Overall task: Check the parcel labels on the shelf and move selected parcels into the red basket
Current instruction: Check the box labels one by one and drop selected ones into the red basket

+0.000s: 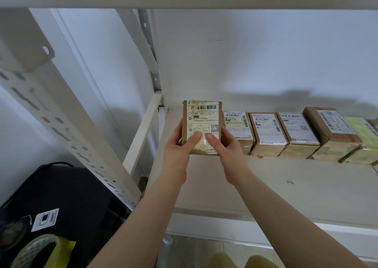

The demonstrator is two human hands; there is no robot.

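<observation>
A: Count of parcels?

B: 1 parcel is held up at the left end of the shelf, label facing the camera. A row of 5 more lies on the shelf board to its right, labels up. The 5th is yellowish and cut by the frame edge, and a sliver of something further shows beyond it, too little to count.

A: Hands?

B: 2, both on the held parcel. The left hand grips its lower left edge, thumb laid across the front. The right hand grips the lower right edge, thumb likewise on the front. Fingers of both curl behind the parcel, out of sight. Both forearms reach up from the bottom of the frame and converge at the parcel.

A: Parcel attitude?

B: Upright. Whether its bottom edge touches the board, I cannot tell.

A: Other items?

B: 1 black case lower left, 1 tape roll in front of it.
</observation>
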